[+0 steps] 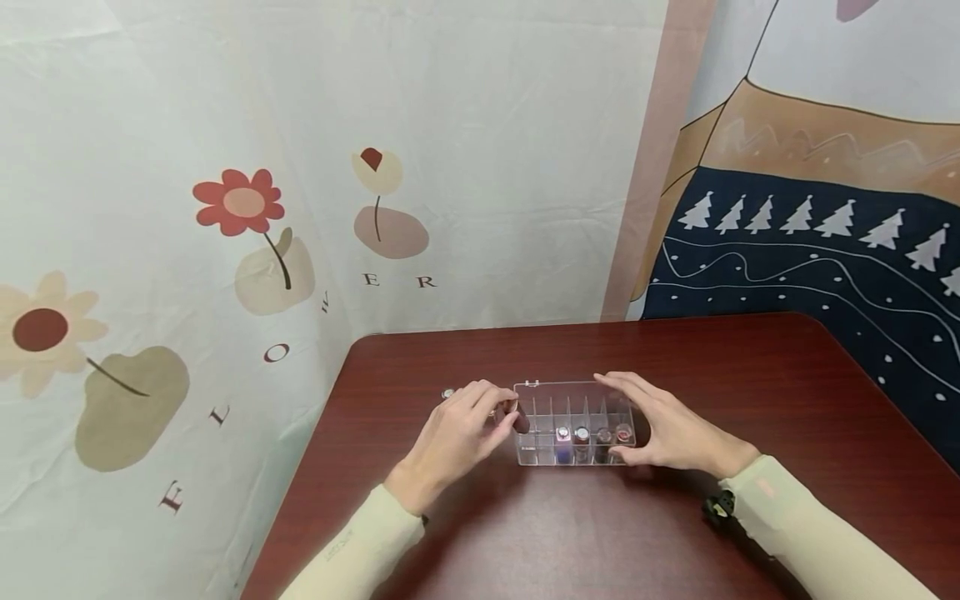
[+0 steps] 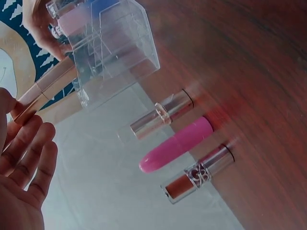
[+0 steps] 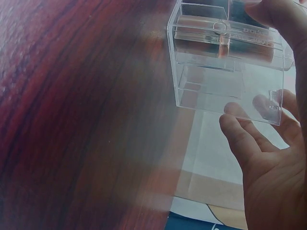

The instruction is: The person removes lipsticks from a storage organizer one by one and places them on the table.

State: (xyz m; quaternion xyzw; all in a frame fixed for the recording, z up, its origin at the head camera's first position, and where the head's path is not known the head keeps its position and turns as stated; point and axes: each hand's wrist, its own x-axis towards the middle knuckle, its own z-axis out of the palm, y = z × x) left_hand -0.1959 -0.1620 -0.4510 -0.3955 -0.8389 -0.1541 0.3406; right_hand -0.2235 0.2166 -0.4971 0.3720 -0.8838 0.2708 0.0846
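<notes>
Between the thumb and fingers of my left hand (image 1: 467,427) is a rose-gold lipstick tube (image 2: 50,82), tilted, its far end at the left end of a clear divided organizer box (image 1: 534,456). My right hand (image 1: 671,427) grips the box's right end, thumb on the front wall and fingers at the back top edge. Several lip tubes stand in the compartments toward the right, among them a pink-and-blue tube (image 1: 563,446) and a dark one (image 1: 603,446). The leftmost compartments show no tubes in them.
In the left wrist view a silver tube (image 2: 163,115), a bright pink tube (image 2: 177,145) and a clear tube with brownish-red colour (image 2: 197,174) stand in a row beside the box. The dark red wooden table (image 1: 712,358) meets a printed cloth backdrop (image 1: 487,208).
</notes>
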